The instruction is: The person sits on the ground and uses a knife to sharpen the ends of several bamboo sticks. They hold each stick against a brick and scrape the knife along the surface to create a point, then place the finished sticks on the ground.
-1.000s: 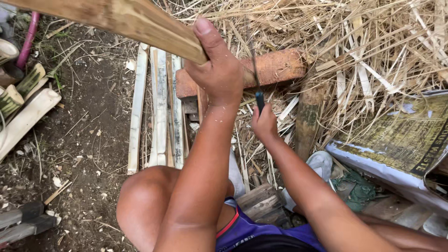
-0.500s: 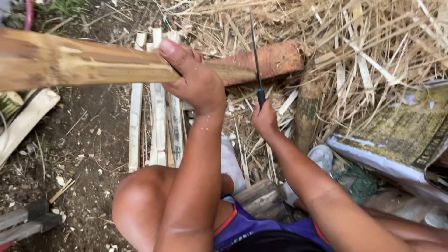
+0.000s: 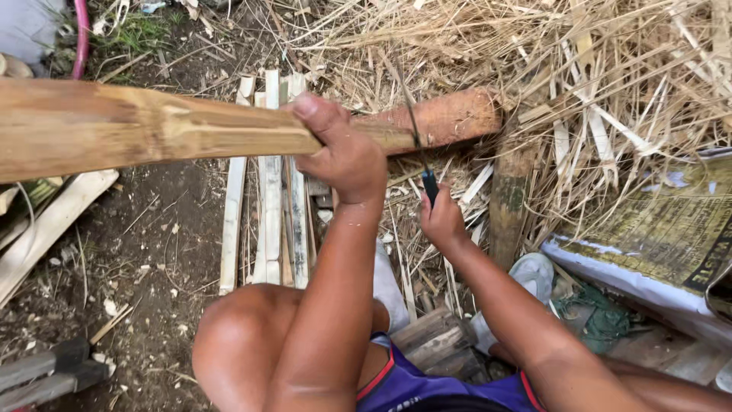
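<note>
Swung lower since half a second ago — bamboo pole point(image 3: 152, 130) now lying across from 9 o'clock toward 2, tip on the reddish log point(image 3: 446, 118). Clamped around it, the left hand point(image 3: 343, 152). Closed on a dark-handled knife point(image 3: 427, 179) — right hand point(image 3: 442, 221), blade up against the pole. Split slats point(image 3: 267, 221) on the dirt below.

Outdoor work spot in daylight: bare dirt ground point(image 3: 145, 229) littered with chips, a heap of dry straw point(image 3: 579, 69) behind, split bamboo slats point(image 3: 267, 206) lying flat, a printed sack point(image 3: 656, 229) at right.
</note>
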